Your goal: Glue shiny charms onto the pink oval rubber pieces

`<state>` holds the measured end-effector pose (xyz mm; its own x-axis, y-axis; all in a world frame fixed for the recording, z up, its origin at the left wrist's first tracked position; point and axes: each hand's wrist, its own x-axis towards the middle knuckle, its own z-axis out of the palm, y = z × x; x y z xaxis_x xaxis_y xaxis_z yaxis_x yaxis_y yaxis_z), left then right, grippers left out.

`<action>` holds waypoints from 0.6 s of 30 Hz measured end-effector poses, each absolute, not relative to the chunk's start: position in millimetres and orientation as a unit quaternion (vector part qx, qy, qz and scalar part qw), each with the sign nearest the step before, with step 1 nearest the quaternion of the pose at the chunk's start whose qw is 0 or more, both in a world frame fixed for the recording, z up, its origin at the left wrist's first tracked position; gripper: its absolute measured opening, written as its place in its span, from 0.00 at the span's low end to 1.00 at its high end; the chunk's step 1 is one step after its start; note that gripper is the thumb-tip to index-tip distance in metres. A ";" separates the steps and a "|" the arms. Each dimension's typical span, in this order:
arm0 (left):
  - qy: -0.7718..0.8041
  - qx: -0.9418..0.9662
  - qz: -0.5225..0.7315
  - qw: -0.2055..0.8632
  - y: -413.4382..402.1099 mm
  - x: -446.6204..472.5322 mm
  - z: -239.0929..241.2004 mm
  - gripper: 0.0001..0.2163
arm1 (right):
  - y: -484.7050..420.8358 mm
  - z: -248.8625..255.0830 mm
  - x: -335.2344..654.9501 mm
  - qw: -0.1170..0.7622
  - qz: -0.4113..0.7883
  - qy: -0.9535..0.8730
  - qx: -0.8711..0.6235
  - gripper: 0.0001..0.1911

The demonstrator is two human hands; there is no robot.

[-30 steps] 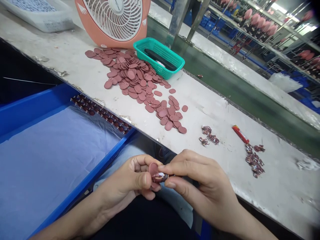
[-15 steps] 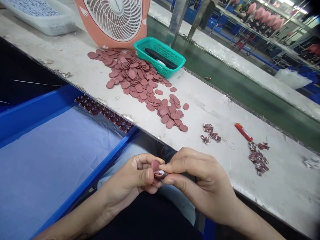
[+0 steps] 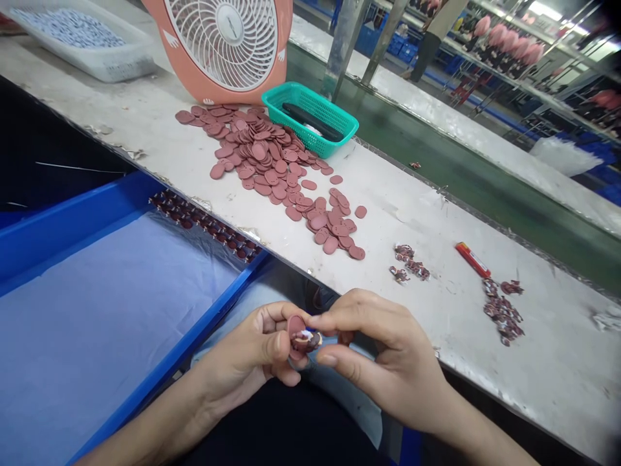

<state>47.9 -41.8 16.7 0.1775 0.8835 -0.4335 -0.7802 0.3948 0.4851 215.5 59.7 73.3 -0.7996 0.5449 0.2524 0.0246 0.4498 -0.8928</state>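
Between my left hand (image 3: 242,353) and my right hand (image 3: 383,349) is a small piece (image 3: 303,338), made of a dull-pink oval disc with a dark, mottled part against it. Both hands pinch it with thumb and fingers, and they partly hide it. On the white table (image 3: 412,304) in front of me lies a loose heap of matching oval discs (image 3: 262,162). Small clusters of dark mottled pieces (image 3: 407,262) (image 3: 502,314) lie to the right, beyond my right hand. A red lighter (image 3: 473,259) lies beside them.
A blue tray lined with pale paper (image 3: 111,291) sits to my left, with a row of dark pieces (image 3: 204,223) along its far edge. A teal basket (image 3: 310,120), a pink fan (image 3: 223,45) and a white tray (image 3: 77,42) stand beyond. A person stands by distant racks.
My fingers have shifted slightly on the small piece, and my hands have moved a little apart. The view has tilted, so the table items sit slightly lower in the picture.
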 end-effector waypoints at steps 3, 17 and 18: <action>0.339 0.069 0.544 0.765 -43.0 47.4 12.7 0.21 | 57.9 69.9 214.2 0.263 0.483 -0.815 -0.183 0.05; 0.319 0.061 0.569 0.755 -45.6 47.9 5.2 0.19 | 56.3 67.0 206.9 0.248 0.510 -0.801 -0.193 0.03; 0.325 0.063 0.565 0.756 -45.3 46.9 4.6 0.19 | 57.1 67.2 206.5 0.243 0.515 -0.798 -0.196 0.03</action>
